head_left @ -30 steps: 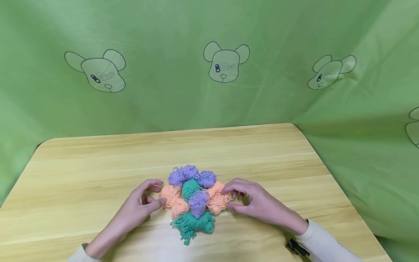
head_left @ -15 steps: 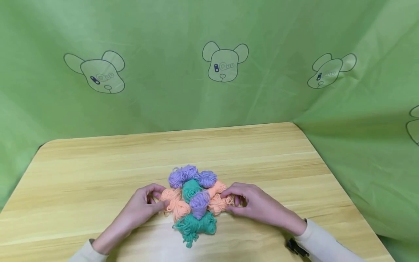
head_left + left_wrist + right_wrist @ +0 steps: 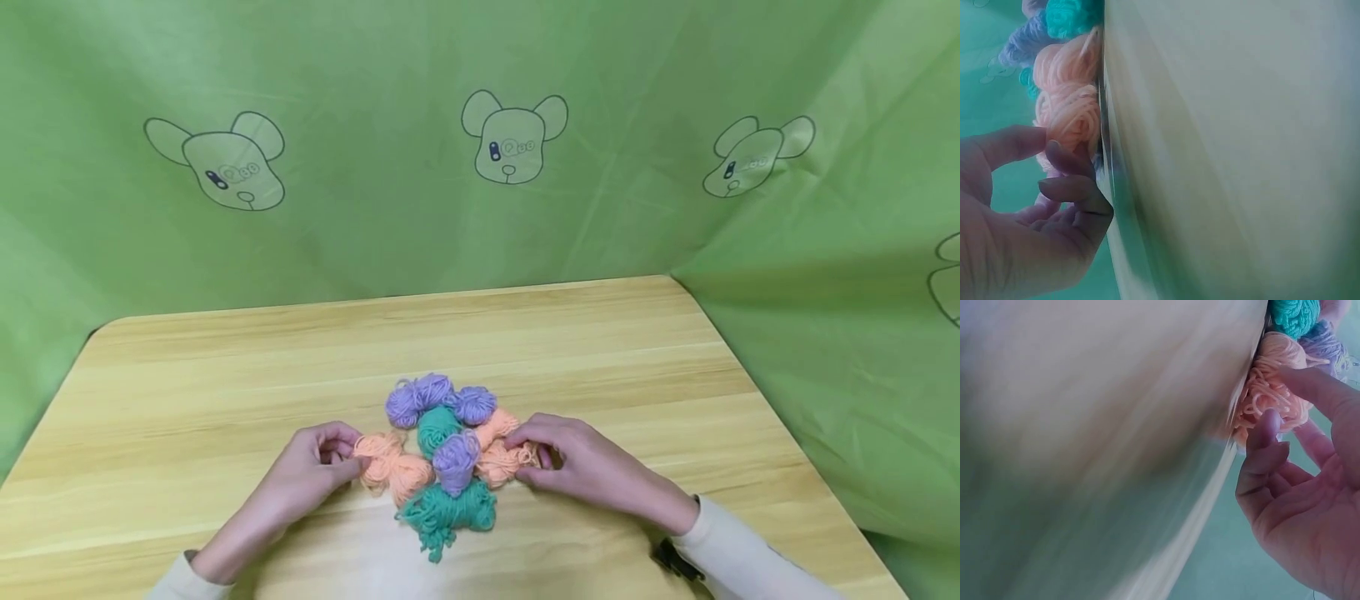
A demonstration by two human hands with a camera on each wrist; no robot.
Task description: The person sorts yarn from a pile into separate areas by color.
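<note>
A cluster of small yarn skeins lies on the table in the head view. My left hand (image 3: 307, 471) pinches the outer end of the left peach yarn skein (image 3: 408, 477) between thumb and fingers; the left wrist view shows thumb and fingertips at its loops (image 3: 1072, 115). On the other side my right hand (image 3: 585, 462) pinches the right peach yarn skein (image 3: 498, 467), its thumb and fingers at the looped end in the right wrist view. Between them lie a purple skein (image 3: 456, 460) and a green skein (image 3: 437, 429).
Two purple skeins, one (image 3: 420, 400) and another (image 3: 476, 404), lie at the far side of the cluster. A green skein (image 3: 453, 508) with a loose tail is nearest the person. Wood-grain table (image 3: 225, 367) surrounds them; green curtains (image 3: 375, 233) hang behind and beside it. A black clip (image 3: 675, 560) is by the right sleeve.
My left hand has closed on the left peach skein and drawn it leftward, opening a gap beside the middle green skein. My right hand has closed on the right peach skein, barely moving.
</note>
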